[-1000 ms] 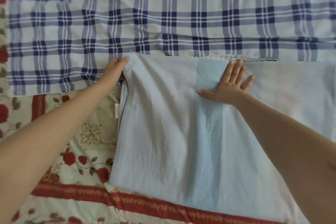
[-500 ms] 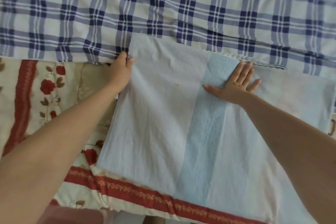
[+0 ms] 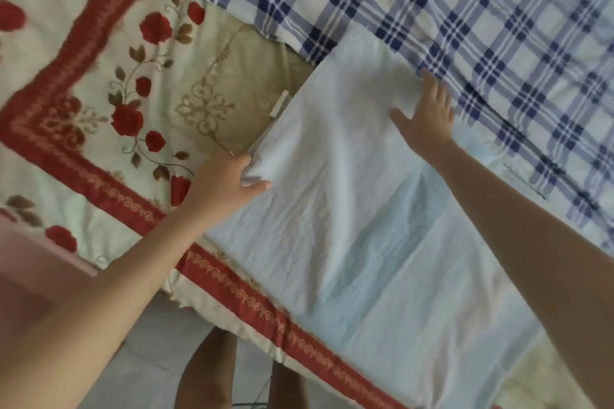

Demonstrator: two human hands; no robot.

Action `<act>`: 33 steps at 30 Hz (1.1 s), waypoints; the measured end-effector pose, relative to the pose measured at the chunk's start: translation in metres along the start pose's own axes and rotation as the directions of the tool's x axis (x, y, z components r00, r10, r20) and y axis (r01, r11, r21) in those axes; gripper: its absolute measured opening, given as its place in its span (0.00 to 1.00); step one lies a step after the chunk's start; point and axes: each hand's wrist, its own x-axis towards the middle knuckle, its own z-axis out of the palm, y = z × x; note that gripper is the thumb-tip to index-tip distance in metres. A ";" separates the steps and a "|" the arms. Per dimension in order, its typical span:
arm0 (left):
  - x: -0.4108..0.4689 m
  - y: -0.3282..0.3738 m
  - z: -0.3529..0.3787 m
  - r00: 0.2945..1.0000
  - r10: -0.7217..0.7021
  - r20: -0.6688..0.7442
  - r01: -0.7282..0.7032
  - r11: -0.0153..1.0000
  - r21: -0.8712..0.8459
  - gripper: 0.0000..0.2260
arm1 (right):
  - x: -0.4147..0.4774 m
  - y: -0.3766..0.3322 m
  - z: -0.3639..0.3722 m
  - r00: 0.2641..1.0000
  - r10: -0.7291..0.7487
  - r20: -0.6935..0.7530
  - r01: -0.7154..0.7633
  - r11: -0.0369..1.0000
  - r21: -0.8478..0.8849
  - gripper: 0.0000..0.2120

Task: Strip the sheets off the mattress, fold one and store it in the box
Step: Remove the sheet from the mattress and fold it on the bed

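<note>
Obs., head view. The pale blue sheet (image 3: 349,209) lies folded, running from frame centre down to lower right. It rests partly on the floral quilt (image 3: 99,93) at left and partly on the plaid sheet (image 3: 498,26) at upper right.

Change vs. a second ago: the left hand (image 3: 226,186) is no longer at the sheet's far left corner. It now sits further down the left edge, at frame centre-left. Thumb lies on top, and the stacked layers bunch against the palm, so it is clamped on the folded edge. The fingers beneath are hidden.

The right hand (image 3: 428,119) remains flat on top of the sheet near its far edge, at upper centre. Its fingers are straight and slightly apart, pressing down and gripping nothing. The whole view is also tilted compared with before.

Reading: the far edge looks aligned, and the right hand is pinning it. The left grip on the side edge suggests the next fold, probably left edge carried over toward the right.

Progress: folding is partway done and storing is not yet begun. No box is identifiable in view. There is a pink surface (image 3: 33,276) at lower left; I cannot tell what it is.

Risk: the layers may slip apart if the pin is lifted early.
</note>
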 end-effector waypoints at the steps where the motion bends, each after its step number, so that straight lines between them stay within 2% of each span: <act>1: -0.015 -0.005 0.002 0.999 -0.006 -0.037 0.007 1.000 0.006 0.24 | 0.014 -0.026 0.004 0.997 -0.017 0.078 0.016 1.000 0.012 0.37; 3: -0.033 -0.015 0.004 0.993 -0.055 -0.100 0.057 0.998 0.018 0.26 | 0.042 -0.065 0.008 0.989 0.040 0.146 -0.050 0.997 0.063 0.32; 5: -0.047 -0.026 0.001 0.980 -0.172 -0.096 0.174 0.985 0.016 0.27 | 0.059 -0.086 0.011 0.980 0.173 0.099 -0.193 0.950 0.247 0.26; 7: -0.071 -0.043 0.004 0.960 -0.260 -0.101 0.241 0.955 -0.173 0.27 | 0.061 -0.098 0.020 0.958 0.270 0.100 -0.282 0.819 0.499 0.17; 8: -0.077 -0.047 0.005 0.962 -0.242 -0.129 0.209 0.952 -0.224 0.27 | 0.063 -0.096 0.021 0.950 0.301 0.083 -0.292 0.764 0.575 0.11; 9: -0.081 -0.052 0.008 0.959 -0.203 -0.198 0.164 0.966 -0.199 0.27 | 0.065 -0.095 0.019 0.947 0.320 0.043 -0.283 0.758 0.587 0.04; 10: -0.081 -0.055 0.007 0.955 -0.155 -0.251 0.123 0.982 -0.142 0.26 | 0.068 -0.093 0.018 0.947 0.321 0.005 -0.261 0.762 0.592 0.06; 13: -0.074 -0.068 0.014 0.944 -0.133 -0.303 0.144 0.989 0.015 0.24 | 0.073 -0.091 0.021 0.957 0.286 -0.037 -0.224 0.818 0.529 0.13; 14: -0.073 -0.067 0.017 0.939 -0.167 -0.302 0.186 0.982 0.034 0.23 | 0.071 -0.093 0.025 0.961 0.276 -0.024 -0.228 0.835 0.502 0.12; 16: -0.074 -0.064 0.027 0.908 -0.250 -0.337 0.300 0.948 0.105 0.23 | 0.070 -0.090 0.033 0.965 0.244 -0.100 -0.200 0.923 0.328 0.03; 17: -0.078 -0.058 0.031 0.879 -0.301 -0.370 0.361 0.927 0.101 0.21 | 0.062 -0.089 0.039 0.960 0.201 -0.193 -0.158 0.963 0.217 0.09; 19: -0.083 -0.036 0.036 0.797 -0.362 -0.483 0.416 0.910 0.004 0.11 | 0.035 -0.085 0.057 0.935 0.010 -0.355 -0.016 1.000 -0.015 0.23; 20: -0.084 -0.022 0.041 0.797 -0.324 -0.510 0.377 0.926 0.000 0.12 | 0.015 -0.082 0.067 0.939 -0.096 -0.329 0.075 0.994 -0.077 0.27; 21: -0.086 -0.011 0.046 0.842 -0.208 -0.498 0.279 0.958 0.072 0.16 | -0.007 -0.080 0.080 0.952 -0.199 -0.233 0.170 0.976 -0.136 0.28; 23: -0.084 -0.002 0.059 0.923 0.047 -0.381 0.057 0.965 0.257 0.21 | -0.031 -0.072 0.099 0.947 -0.321 0.016 0.314 0.913 -0.260 0.30; 24: -0.081 -0.004 0.065 0.950 0.074 -0.304 0.026 0.950 0.312 0.22 | -0.026 -0.069 0.099 0.939 -0.326 0.110 0.344 0.892 -0.294 0.32; 27: -0.074 -0.020 0.082 0.974 -0.041 -0.222 0.127 0.912 0.391 0.25 | 0.025 -0.072 0.086 0.933 -0.289 0.214 0.351 0.863 -0.363 0.39; 29: -0.073 -0.026 0.085 0.978 -0.050 -0.204 0.136 0.890 0.434 0.26 | 0.059 -0.084 0.071 0.938 -0.230 0.260 0.314 0.879 -0.358 0.39; 31: -0.070 -0.024 0.088 0.982 -0.033 -0.186 0.112 0.894 0.433 0.26 | 0.073 -0.096 0.061 0.951 -0.184 0.248 0.264 0.901 -0.345 0.37; 33: -0.072 -0.019 0.090 0.977 -0.075 -0.199 0.156 0.887 0.434 0.26 | 0.052 -0.106 0.064 0.966 -0.223 0.135 0.257 0.893 -0.369 0.34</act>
